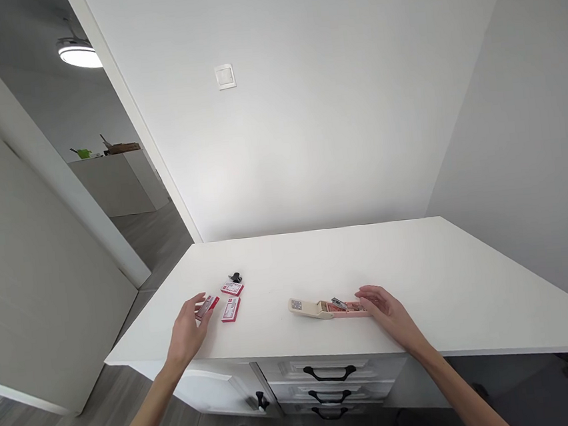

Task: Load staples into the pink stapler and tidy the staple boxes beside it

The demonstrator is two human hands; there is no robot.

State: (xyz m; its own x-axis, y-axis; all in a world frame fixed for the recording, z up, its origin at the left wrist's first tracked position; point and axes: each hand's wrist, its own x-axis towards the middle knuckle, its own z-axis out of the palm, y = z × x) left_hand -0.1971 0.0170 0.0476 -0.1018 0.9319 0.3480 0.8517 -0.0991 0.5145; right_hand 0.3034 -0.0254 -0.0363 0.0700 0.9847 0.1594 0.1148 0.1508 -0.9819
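Note:
My left hand (pixel 189 329) is closed around a small red-and-white box (pixel 207 307) at the left of the white tabletop. Two similar boxes lie just to its right, a near box (pixel 231 309) and a far box (pixel 232 288). Behind them sits a black binder clip (pixel 236 278). A narrow hinged case (pixel 309 308) lies opened out, its cream lid to the left and its pink compartments to the right. Something metallic (pixel 339 303) rests in the compartments. My right hand (pixel 387 313) curls its fingers round the case's right end, hiding that part.
The white tabletop (pixel 318 256) backs onto a wall with a light switch (pixel 225 76). Below its front edge are drawers with black handles (pixel 329 373) and a cupboard door (pixel 215 384). At the left, a doorway shows another room with a lit ceiling lamp (pixel 79 56).

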